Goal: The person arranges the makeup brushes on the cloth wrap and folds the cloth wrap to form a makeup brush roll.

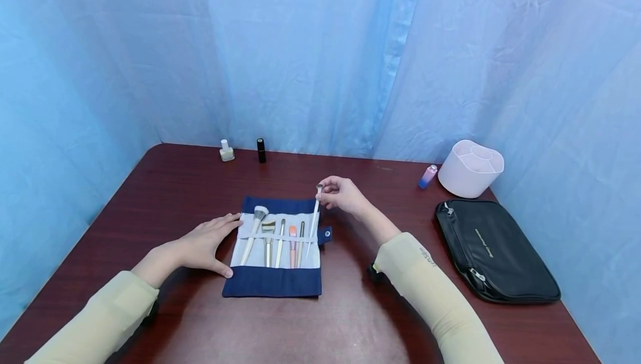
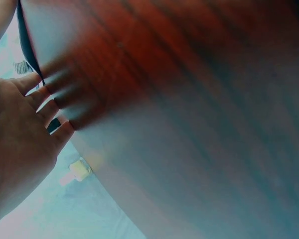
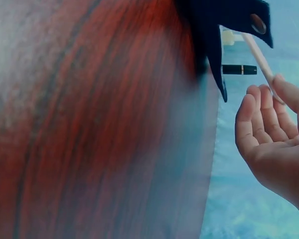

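A navy and white brush roll (image 1: 272, 281) lies unrolled at the table's middle, with several makeup brushes (image 1: 279, 237) tucked under its white strap. My left hand (image 1: 207, 243) lies flat, fingers straight, on the roll's left edge; the left wrist view shows its palm (image 2: 20, 144) against the table. My right hand (image 1: 340, 194) pinches the top of a thin white brush (image 1: 315, 218) that stands at the roll's right end, its lower part still under the strap. In the right wrist view the brush handle (image 3: 259, 59) runs up from my fingertips (image 3: 287, 94) past the roll's snap tab (image 3: 257, 22).
A black zip pouch (image 1: 496, 261) lies at the right. Behind it stand a white divided holder (image 1: 471, 169) and a small pink-blue bottle (image 1: 427, 177). A nail polish bottle (image 1: 227, 151) and a black lipstick (image 1: 261, 150) stand at the back edge. Blue curtain surrounds the table.
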Tool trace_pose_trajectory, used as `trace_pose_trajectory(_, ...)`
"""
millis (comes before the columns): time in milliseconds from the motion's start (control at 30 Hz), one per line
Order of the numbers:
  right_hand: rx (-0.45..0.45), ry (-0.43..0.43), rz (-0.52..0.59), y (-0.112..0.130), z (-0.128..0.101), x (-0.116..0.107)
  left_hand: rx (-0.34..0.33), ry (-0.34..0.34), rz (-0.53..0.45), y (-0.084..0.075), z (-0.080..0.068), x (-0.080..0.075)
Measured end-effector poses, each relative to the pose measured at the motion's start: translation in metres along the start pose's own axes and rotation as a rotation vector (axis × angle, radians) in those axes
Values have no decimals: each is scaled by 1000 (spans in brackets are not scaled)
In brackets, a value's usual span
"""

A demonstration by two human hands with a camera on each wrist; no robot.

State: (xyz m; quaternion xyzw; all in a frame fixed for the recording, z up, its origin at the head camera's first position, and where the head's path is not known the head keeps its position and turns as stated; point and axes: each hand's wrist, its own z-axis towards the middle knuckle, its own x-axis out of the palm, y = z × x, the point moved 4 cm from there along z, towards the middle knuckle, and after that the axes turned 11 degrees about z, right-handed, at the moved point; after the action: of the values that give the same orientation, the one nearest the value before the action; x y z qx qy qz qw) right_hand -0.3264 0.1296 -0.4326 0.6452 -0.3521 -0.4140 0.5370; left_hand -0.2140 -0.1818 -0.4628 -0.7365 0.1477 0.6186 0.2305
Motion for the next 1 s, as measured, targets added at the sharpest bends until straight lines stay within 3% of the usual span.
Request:
trace_pose_trajectory(300, -6, 85, -207, -13, -1, 6, -5, 3, -4, 0, 0, 1)
trace_pose_trajectory(700, -44, 303, -367, -19, -7, 21, -4, 0, 0, 2, 0, 1)
trace_pose_trajectory(1000, -81, 420, -495, -16, -10, 25, 0, 1, 0, 1, 0, 0)
